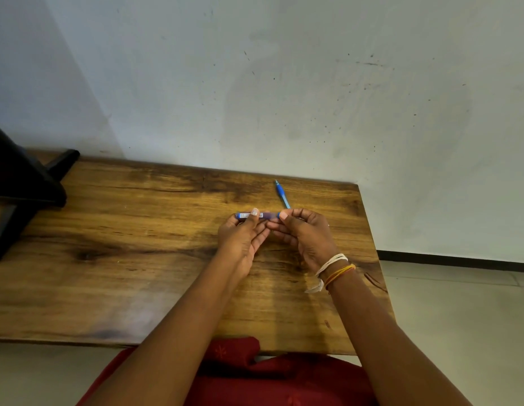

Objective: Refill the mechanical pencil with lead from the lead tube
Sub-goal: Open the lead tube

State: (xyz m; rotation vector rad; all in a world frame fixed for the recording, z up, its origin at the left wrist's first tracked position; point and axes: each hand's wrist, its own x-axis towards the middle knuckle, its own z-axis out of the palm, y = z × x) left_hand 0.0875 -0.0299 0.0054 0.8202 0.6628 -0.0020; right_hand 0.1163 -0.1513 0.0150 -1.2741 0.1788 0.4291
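Head view shows both hands above a wooden table point(137, 244), holding the lead tube point(262, 215) between them. Its long axis runs level, left to right. The left hand point(243, 238) pinches the labelled part with thumb on top, and the right hand point(301, 230) pinches the tube's right end, fingers curled. Behind them the mechanical pencil point(282, 193) lies on the table, its tip pointing away toward the wall point(284, 83), slightly leftward.
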